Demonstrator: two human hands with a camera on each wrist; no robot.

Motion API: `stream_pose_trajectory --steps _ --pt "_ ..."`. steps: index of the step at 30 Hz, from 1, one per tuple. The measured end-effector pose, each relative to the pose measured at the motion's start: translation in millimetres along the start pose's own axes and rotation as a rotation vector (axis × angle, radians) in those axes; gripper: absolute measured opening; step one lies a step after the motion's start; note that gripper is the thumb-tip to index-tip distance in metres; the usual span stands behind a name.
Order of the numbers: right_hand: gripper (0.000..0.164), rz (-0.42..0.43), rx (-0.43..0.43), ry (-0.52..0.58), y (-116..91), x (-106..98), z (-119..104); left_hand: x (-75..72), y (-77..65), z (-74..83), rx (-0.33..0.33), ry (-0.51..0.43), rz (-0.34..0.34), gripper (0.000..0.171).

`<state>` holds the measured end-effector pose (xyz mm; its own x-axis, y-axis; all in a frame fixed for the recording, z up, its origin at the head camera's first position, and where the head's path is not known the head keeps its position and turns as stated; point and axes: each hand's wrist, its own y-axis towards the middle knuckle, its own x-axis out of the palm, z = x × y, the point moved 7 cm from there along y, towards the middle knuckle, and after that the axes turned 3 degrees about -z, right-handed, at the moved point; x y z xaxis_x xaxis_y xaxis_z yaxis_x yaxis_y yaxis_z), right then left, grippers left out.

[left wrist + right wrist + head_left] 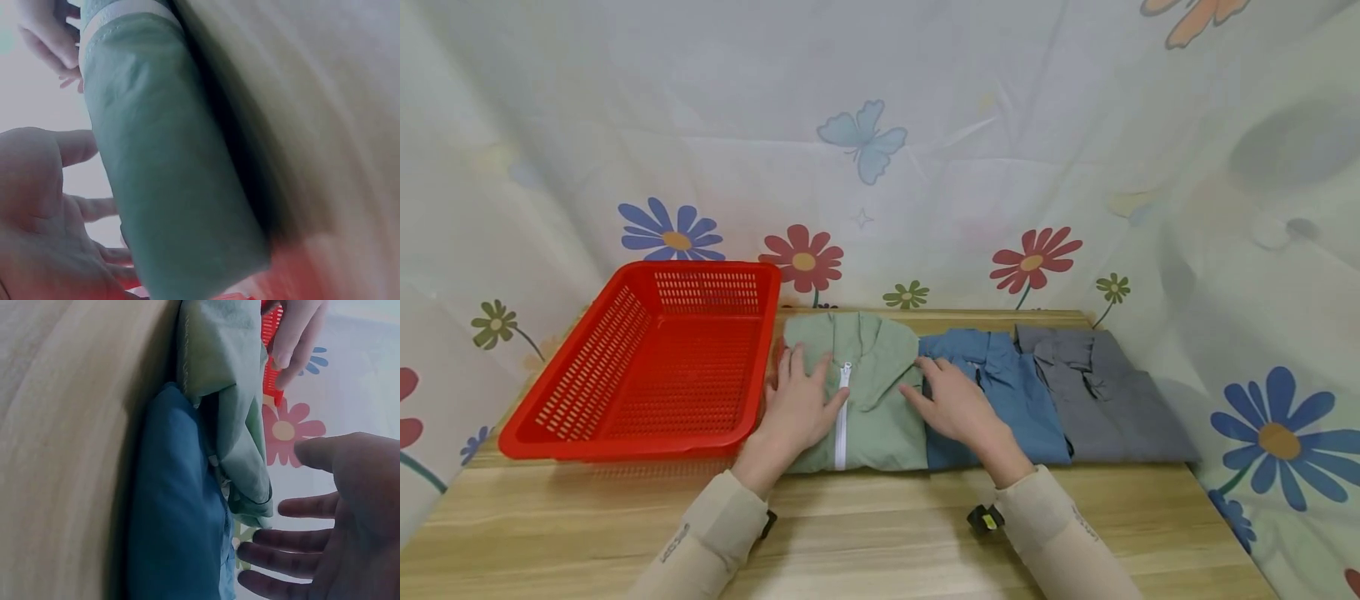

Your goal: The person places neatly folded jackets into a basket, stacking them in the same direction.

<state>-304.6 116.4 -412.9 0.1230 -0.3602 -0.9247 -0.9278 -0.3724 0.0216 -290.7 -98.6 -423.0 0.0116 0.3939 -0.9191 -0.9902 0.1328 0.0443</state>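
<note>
A folded light-green jacket with a white zipper lies flat on the wooden table. My left hand rests over its left side, fingers spread and pointing away from me. Above the seam between this jacket and a folded blue garment is my right hand, its fingers extended toward the green collar. In the left wrist view, straight fingers reach along the thick green fold. From the right wrist, the right hand appears with fingers apart beside the blue garment; neither hand grips anything.
A red plastic basket with perforated walls stands to the left, right beside the green jacket. To the right of the blue garment lies a folded grey one. A flower-printed curtain hangs behind the table.
</note>
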Motion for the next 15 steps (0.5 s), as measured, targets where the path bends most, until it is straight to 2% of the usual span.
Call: stream_pose_trajectory --steps 5,9,15 --pt "0.062 -0.026 0.003 0.057 0.3 5.3 5.1 -0.7 -3.9 -9.4 -0.01 -0.186 0.078 0.078" --pt "0.064 -0.068 -0.003 0.15 1.6 11.6 6.2 -2.7 -6.6 -15.5 -0.034 -0.278 0.124 0.08" --pt "0.064 -0.101 -0.019 0.263 3.7 18.0 4.0 4.8 -6.1 -28.6 -0.127 -0.356 0.042 0.086"
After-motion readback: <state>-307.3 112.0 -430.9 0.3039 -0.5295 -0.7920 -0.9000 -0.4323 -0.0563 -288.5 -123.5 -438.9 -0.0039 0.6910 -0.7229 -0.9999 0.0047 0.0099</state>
